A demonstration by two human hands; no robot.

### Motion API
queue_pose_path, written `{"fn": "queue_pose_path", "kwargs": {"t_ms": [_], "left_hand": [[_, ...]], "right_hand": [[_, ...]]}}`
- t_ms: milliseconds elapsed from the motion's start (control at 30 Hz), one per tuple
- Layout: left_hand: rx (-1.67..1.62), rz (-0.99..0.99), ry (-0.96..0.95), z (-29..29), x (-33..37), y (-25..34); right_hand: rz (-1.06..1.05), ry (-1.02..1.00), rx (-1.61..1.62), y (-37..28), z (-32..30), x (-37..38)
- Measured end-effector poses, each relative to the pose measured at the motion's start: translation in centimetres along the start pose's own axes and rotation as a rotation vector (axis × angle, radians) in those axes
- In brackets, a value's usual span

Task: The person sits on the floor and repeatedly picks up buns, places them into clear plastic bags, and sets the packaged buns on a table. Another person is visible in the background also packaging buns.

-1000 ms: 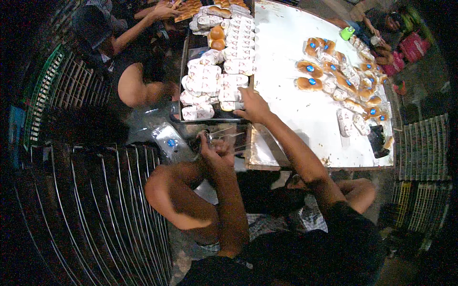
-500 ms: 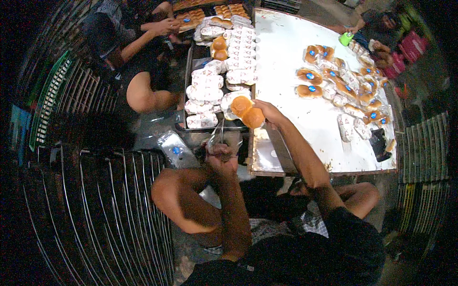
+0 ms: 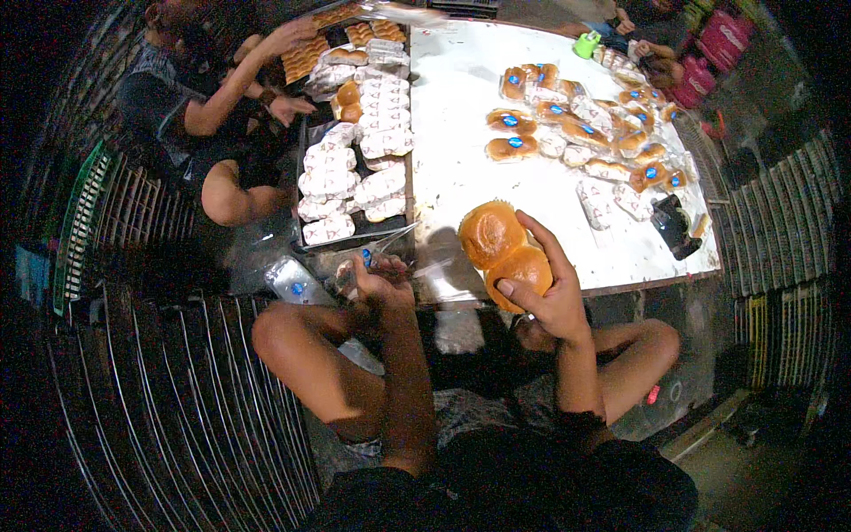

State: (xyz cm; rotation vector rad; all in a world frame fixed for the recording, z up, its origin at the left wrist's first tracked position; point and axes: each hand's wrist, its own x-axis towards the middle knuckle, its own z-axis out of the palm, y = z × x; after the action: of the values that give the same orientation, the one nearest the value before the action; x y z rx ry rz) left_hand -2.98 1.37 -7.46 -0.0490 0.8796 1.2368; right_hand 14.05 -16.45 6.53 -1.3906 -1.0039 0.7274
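My right hand (image 3: 564, 301) is closed round a pair of joined golden-brown buns (image 3: 493, 235), thumb on top and fingers along the side, above the near edge of the white table. To its left, my left hand (image 3: 385, 282) pinches a clear plastic bag (image 3: 390, 239) that bears a blue label. The bag looks thin and is partly lost in glare. Just beyond the left hand lies a black tray (image 3: 355, 239) filled with rows of buns in printed white wrappers (image 3: 328, 182). Beside my left knee rests a stack of flat clear bags (image 3: 292, 279) with a blue label.
Bagged buns (image 3: 567, 124) with blue labels cover the right part of the white table (image 3: 452, 115). A black object (image 3: 675, 226) lies near its right edge. One co-worker (image 3: 191, 115) sits at the far left, another (image 3: 656, 35) far right. Wire racks (image 3: 186, 381) stand at my left.
My right hand has drawn the joined buns from beside the tray toward me, over the table's near edge. The view has shifted, and the left co-worker's arm now reaches over the far trays.
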Motion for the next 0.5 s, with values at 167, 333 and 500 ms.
{"fn": "queue_pose_path", "kwargs": {"t_ms": [167,333,500], "left_hand": [[0.232,0.188,-0.043,0.6,-1.9,-1.2],[0.803,1.065,-0.475,-0.2,-3.8,-2.2],[0.461,0.506,-0.179,0.9,-3.8,-1.7]], "right_hand": [[0.081,-0.162,-0.136,2.0,-2.0,-1.1],[0.194,-0.269,0.068,6.3,-2.5,-1.8],[0.143,-0.219,0.168,8.2,-1.6,-2.6]]}}
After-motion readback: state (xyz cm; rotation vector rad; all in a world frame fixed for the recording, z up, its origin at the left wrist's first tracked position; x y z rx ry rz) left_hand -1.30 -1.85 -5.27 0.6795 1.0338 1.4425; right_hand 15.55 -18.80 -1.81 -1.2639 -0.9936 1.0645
